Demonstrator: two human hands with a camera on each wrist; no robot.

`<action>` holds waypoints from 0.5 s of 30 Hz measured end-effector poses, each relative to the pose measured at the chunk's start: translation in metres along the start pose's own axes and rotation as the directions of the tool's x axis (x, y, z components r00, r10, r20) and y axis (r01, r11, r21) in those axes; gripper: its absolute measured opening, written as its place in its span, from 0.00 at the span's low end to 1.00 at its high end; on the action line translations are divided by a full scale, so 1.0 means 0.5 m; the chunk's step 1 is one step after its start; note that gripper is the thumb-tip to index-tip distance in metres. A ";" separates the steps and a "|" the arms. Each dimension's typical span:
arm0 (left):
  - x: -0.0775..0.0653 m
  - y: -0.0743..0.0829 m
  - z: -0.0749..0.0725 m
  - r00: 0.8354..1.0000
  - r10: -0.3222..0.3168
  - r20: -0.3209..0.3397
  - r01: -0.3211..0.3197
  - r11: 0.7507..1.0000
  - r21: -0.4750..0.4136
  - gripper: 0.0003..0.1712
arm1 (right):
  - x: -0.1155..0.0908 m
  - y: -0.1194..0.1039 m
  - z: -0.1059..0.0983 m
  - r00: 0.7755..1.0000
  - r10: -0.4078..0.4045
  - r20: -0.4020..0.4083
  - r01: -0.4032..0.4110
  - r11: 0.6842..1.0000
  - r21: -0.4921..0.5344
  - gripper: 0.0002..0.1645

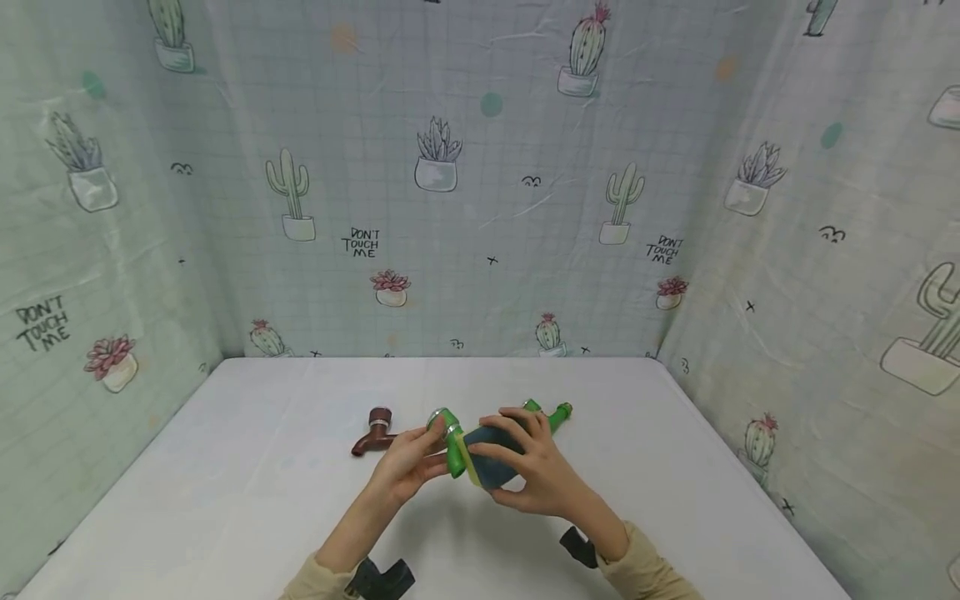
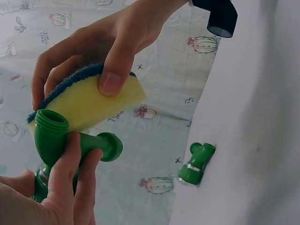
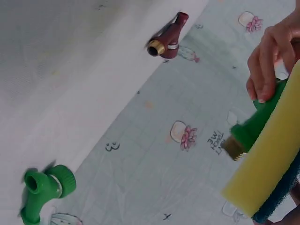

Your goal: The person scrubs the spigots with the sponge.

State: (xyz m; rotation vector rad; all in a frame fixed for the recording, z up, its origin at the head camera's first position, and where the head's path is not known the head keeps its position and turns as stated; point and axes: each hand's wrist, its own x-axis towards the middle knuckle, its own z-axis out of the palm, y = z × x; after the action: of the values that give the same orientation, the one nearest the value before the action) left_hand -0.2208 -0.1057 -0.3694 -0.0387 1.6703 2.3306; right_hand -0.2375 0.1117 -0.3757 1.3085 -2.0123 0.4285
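Note:
My left hand (image 1: pixel 405 465) grips a green plastic tap (image 1: pixel 454 457), raised above the white table. In the left wrist view its curved spout (image 2: pixel 51 133) points up between the fingers, while the right wrist view shows its brass threaded end (image 3: pixel 233 147). My right hand (image 1: pixel 542 473) holds a sponge (image 1: pixel 491 457), yellow with a dark blue scouring side, thumb on one face and fingers on the other. The yellow side (image 2: pixel 89 105) faces the tap and lies right against it. Part of the tap is hidden behind the fingers and sponge.
On the white table (image 1: pixel 262 500), a maroon tap (image 1: pixel 375 437) lies at the left, beyond my left hand. A second green tap (image 1: pixel 561 415) lies behind my right hand, partly covered by it. Cactus-print curtains (image 1: pixel 480 233) enclose the back and sides.

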 end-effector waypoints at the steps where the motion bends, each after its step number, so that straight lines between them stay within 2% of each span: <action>1: -0.001 0.000 0.000 1.000 -0.005 0.010 0.005 1.000 0.001 0.40 | 0.001 -0.001 0.001 1.000 0.003 -0.001 -0.003 1.000 -0.020 0.34; 4: -0.004 0.001 -0.001 0.999 -0.015 0.036 0.015 1.000 -0.001 0.41 | -0.006 0.014 0.002 0.999 0.041 -0.003 -0.042 0.993 -0.110 0.39; 8: -0.006 0.000 -0.003 0.999 -0.018 0.049 0.018 1.000 -0.008 0.39 | -0.025 0.047 -0.005 0.993 0.117 -0.002 -0.114 0.968 -0.223 0.40; 12: -0.002 -0.002 -0.002 1.000 -0.005 0.023 0.005 1.000 0.015 0.38 | -0.029 0.054 -0.011 0.989 0.150 -0.015 -0.150 0.968 -0.203 0.41; 15: 0.002 -0.002 -0.001 1.000 0.010 -0.003 -0.010 0.999 0.036 0.39 | -0.020 0.037 -0.011 0.994 0.110 -0.015 -0.111 0.985 -0.134 0.38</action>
State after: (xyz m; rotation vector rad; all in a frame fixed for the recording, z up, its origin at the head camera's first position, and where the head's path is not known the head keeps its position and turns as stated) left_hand -0.2215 -0.1056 -0.3706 -0.0273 1.7169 2.3087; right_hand -0.2493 0.1297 -0.3773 1.1157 -2.0767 0.3412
